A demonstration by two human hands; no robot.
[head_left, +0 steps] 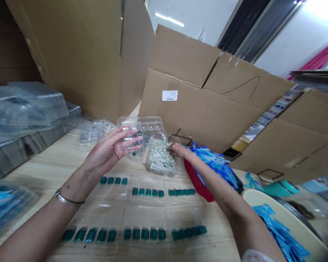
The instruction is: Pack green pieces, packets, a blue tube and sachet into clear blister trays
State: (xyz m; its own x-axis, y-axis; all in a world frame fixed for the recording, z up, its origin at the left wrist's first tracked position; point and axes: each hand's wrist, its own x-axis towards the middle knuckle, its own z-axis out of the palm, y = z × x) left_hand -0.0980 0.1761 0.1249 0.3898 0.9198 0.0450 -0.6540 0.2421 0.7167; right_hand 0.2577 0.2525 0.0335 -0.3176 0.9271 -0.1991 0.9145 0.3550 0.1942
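Observation:
My left hand [123, 144] is raised with its fingers stretched out and apart, beside a clear plastic container [153, 125]. Clear plastic overlaps its fingertips; I cannot tell whether it touches them. My right hand [177, 150] is closed, its fingertips bunched at the right edge of a heap of small white, pink and green pieces [161, 154]. What those fingers hold is hidden. The heap fills a clear plastic tub [160, 171]. Nearer to me lie clear compartmented trays [144, 214] with rows of dark teal blocks [144, 233], one row per compartment.
Stacked clear trays [32, 105] stand at the left, above a clear box with blue packets [1, 203]. A red bin [198, 183] holds blue packets [213, 163]; a cream basin [257, 196] holds more. Cardboard boxes [196, 112] wall off the back.

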